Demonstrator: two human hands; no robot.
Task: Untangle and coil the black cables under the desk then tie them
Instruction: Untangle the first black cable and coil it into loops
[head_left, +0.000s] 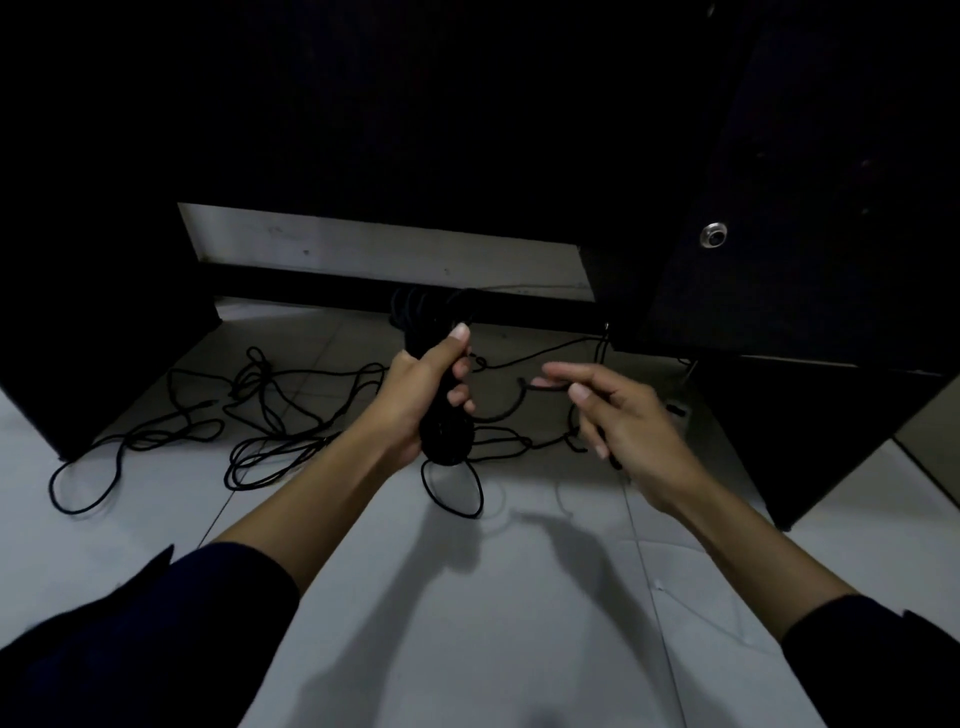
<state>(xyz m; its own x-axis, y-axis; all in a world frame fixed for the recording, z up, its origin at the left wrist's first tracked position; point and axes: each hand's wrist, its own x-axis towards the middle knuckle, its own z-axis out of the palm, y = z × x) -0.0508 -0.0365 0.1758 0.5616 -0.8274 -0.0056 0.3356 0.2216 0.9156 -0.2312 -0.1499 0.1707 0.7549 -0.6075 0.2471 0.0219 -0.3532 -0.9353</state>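
Black coil (445, 415) stands upright in your left hand (421, 400), fist clenched round its middle | your right hand (618, 415) pinches the loose cable end (545, 385) just right of the coil | more cable (260, 415) sprawls on the floor (467, 597) to the left | right hand sits nearer for the next wrap.

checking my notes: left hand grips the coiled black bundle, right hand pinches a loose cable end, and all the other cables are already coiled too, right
Not quite. The head view shows the left hand gripping the coiled bundle and the right hand pinching a loose cable end, but the other cables are not coiled; they lie in loose tangled loops on the floor.
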